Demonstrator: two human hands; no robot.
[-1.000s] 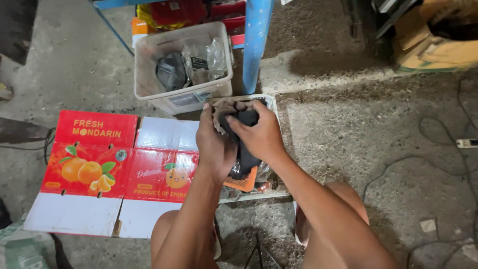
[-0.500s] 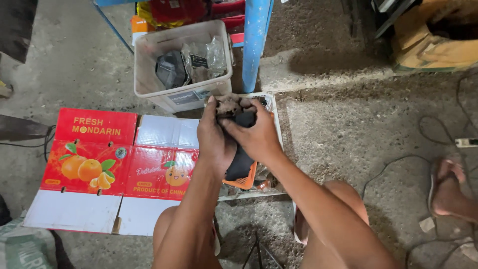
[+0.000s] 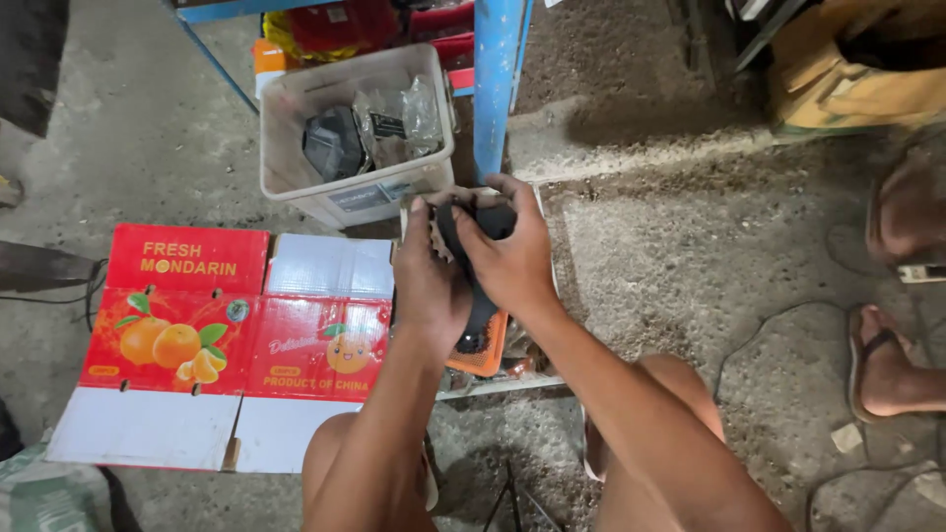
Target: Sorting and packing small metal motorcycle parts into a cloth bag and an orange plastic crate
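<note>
Up close, black-and-orange power tool [image 3: 480,325], grimy, left hand [image 3: 430,286], right hand [image 3: 512,261]

Flattened red fruit carton [image 3: 212,340] spread on concrete. Just above its right end, a clear plastic tub [image 3: 357,133] of bagged parts. Beyond the tub, a blue post [image 3: 498,79]. Far right of the carton, two sandalled feet [image 3: 892,365].

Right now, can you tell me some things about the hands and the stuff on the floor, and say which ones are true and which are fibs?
1. Both hands, left hand and right hand, grip one black and orange tool. True.
2. The flattened red fruit carton lies to the person's right. False: it lies to the left.
3. The pale plastic bin is empty. False: it holds dark parts and clear bags.
4. Another person's sandalled foot shows at the right edge. True.
</note>
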